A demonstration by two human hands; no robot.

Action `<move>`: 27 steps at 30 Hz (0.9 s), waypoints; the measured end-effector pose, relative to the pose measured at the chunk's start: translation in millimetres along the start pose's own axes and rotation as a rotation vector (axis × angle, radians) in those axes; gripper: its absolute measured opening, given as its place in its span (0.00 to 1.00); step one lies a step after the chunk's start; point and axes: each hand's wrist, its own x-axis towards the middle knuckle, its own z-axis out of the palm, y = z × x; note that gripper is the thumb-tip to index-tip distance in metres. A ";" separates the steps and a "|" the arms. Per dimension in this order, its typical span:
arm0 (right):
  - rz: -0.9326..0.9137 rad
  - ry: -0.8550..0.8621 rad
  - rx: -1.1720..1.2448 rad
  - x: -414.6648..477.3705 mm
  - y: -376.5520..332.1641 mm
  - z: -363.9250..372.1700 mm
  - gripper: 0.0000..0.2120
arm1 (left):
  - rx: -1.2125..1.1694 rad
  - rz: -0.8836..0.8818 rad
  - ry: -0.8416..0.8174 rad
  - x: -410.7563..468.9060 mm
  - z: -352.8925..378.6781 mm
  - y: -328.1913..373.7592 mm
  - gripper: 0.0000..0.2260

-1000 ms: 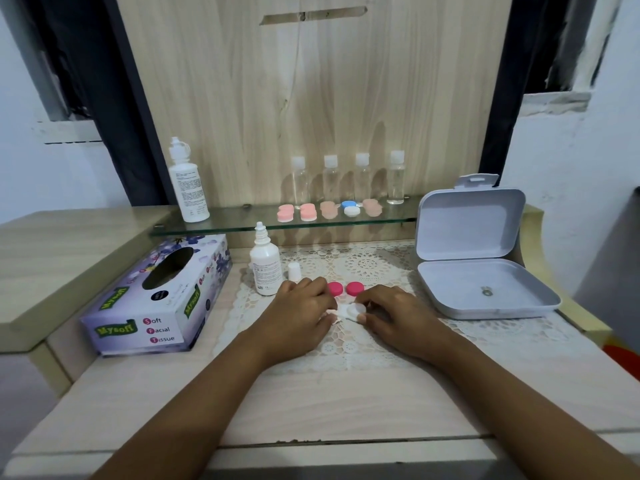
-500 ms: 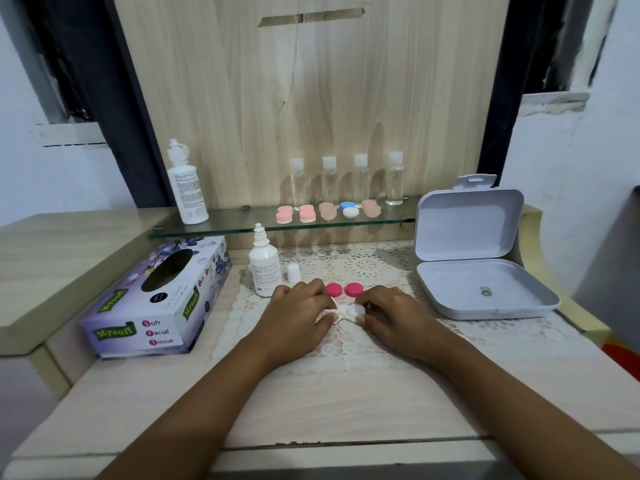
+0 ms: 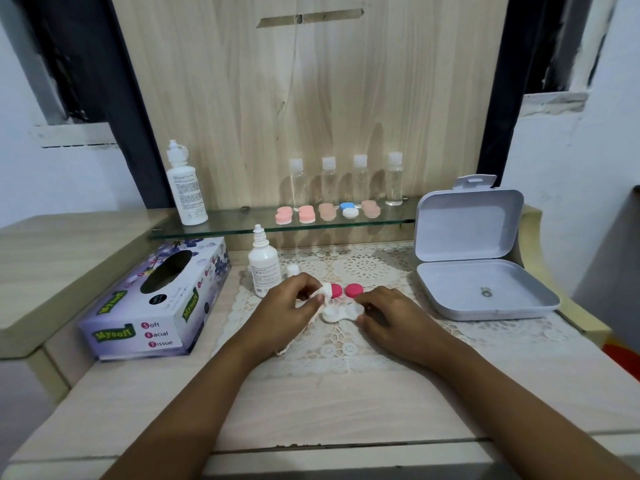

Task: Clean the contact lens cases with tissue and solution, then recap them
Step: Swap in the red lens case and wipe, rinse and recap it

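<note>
While right hand (image 3: 391, 315) pinches case (image 3: 341, 312) at right end, left hand (image 3: 287, 304) pinches tissue wad (image 3: 325, 292) just beyond case's left end — case axis runs left-right; caps (image 3: 354, 290) just behind.

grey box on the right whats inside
In the open grey box lies one small metallic piece. The raised lid covers nothing; the piece is too small to identify.

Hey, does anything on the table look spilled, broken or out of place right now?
Nothing spilled or broken. The small solution bottle stands upright with its nozzle bare, a small white cap beside it. The two pink caps lie off the white lens case, as cleaning needs.
</note>
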 end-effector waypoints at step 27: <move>0.214 0.340 0.866 1.0 -25.1 -30.7 0.09 | -0.260 -0.093 0.173 7.0 9.8 9.0 0.05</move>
